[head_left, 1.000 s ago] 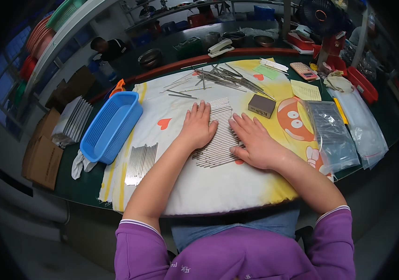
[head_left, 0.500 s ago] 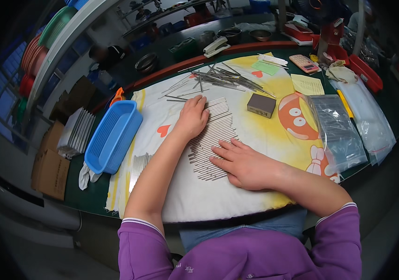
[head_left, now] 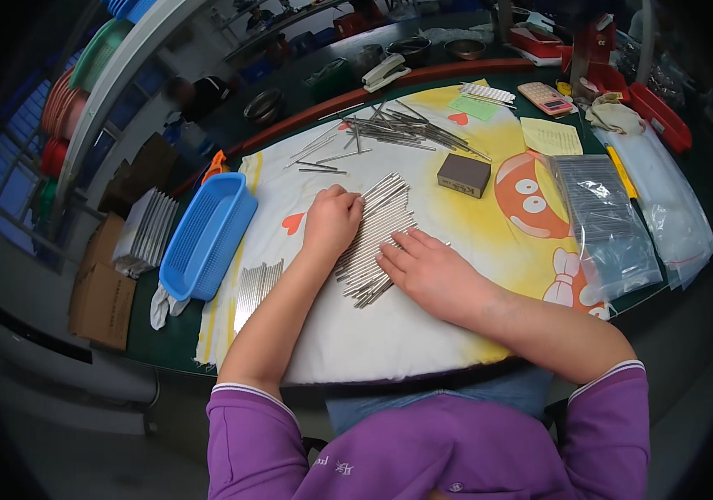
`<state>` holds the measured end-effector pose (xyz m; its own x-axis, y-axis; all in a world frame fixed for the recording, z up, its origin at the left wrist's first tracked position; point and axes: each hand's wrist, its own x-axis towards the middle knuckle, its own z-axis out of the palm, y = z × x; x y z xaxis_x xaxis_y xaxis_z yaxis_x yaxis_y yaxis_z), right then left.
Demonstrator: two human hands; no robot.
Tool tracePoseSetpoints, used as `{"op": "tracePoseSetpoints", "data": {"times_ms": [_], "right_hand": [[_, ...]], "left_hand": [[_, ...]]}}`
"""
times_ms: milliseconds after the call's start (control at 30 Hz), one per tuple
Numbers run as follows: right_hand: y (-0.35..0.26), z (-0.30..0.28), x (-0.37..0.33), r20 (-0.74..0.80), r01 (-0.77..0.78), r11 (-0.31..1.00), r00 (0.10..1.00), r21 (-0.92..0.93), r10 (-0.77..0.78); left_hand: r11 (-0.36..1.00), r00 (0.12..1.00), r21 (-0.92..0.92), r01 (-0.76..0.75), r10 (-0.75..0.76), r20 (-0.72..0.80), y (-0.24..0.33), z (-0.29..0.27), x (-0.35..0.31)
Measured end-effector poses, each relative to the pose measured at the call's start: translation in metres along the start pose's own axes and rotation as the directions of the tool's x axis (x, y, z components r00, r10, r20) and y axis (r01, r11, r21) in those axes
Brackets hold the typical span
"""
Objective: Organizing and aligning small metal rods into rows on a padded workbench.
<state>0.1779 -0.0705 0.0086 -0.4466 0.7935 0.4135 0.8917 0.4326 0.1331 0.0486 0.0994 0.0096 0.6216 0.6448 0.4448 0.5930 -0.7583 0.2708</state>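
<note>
A batch of thin metal rods point(head_left: 380, 229) lies side by side on a white and yellow cloth point(head_left: 323, 350) before me. At the batch's left edge sits my left hand point(head_left: 333, 221), its fingers curled against the rods and the fingertips hidden. My right hand point(head_left: 431, 271) rests palm down at the right edge, fingers stretched out and touching the rod ends. The rods slant; some at the near and far ends are out of line. Beyond them lies a loose heap of darker rods point(head_left: 406, 129). A smaller row of rods point(head_left: 256, 287) lies beside my left forearm.
A blue plastic basket point(head_left: 206, 242) stands at the left edge of the cloth. To the right are a dark grey block point(head_left: 463, 175), a clear bag of rods point(head_left: 602, 221) and a pink calculator point(head_left: 545, 97). A stapler point(head_left: 386, 72) lies beyond the cloth.
The rods have gone from a flat, even layer to a tighter, slanted, less even bunch. My left hand's fingers have curled in, and my right hand has shifted slightly away from me.
</note>
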Motion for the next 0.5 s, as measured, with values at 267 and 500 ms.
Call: {"op": "tracePoseSetpoints", "data": {"times_ms": [267,500], "right_hand": [[0.02,0.002,0.004,0.015,-0.017,1.0,1.0,-0.002,0.017],[0.073,-0.001,-0.002,0.003,0.073,0.983,0.997,0.17,-0.074]], "left_hand": [[0.992,0.996,0.096,0.081,-0.084,0.032,0.042,-0.011,-0.042],[0.968,0.948,0.024,0.248,-0.248,0.198,0.081,-0.024,-0.06]]}}
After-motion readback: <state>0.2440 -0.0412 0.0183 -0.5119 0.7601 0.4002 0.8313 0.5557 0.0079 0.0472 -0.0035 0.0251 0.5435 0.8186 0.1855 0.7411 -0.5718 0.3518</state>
